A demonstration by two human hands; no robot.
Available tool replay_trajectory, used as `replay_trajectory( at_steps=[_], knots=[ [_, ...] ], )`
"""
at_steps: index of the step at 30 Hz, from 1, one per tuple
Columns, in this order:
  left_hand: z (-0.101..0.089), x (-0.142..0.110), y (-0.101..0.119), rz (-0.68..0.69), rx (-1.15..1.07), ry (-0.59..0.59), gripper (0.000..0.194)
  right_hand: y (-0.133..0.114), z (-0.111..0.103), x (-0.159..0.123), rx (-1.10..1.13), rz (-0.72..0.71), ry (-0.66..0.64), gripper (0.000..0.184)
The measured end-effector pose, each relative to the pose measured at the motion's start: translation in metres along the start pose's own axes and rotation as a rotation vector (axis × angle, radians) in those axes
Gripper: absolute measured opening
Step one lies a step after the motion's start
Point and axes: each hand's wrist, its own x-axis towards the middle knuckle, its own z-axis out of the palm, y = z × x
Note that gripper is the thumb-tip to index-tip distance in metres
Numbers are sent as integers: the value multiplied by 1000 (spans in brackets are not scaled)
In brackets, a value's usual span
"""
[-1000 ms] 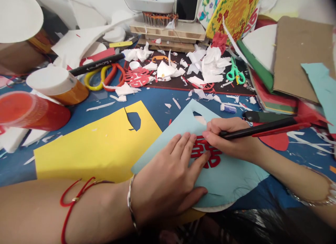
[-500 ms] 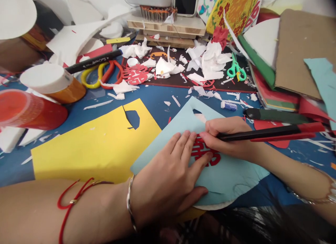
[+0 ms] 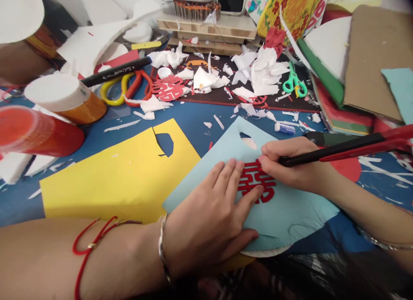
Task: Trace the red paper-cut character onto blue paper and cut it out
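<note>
Black pen [image 3: 335, 150] slants out of the right grip [image 3: 262, 157].

A lone head-worn view, close above the hands, forward and down (no second view alongside).

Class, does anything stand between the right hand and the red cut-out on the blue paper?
Nothing visible does: the right hand is beside the red cut-out, at its upper right. The left hand covers part of it from the left.
</note>
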Motion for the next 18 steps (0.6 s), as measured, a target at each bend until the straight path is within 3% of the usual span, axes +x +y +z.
replay_trajectory(
  at_steps=[18],
  knots=[
    [0, 0, 1, -14, 24, 46, 58, 0, 6, -2, 83, 26, 9, 34]
  ],
)
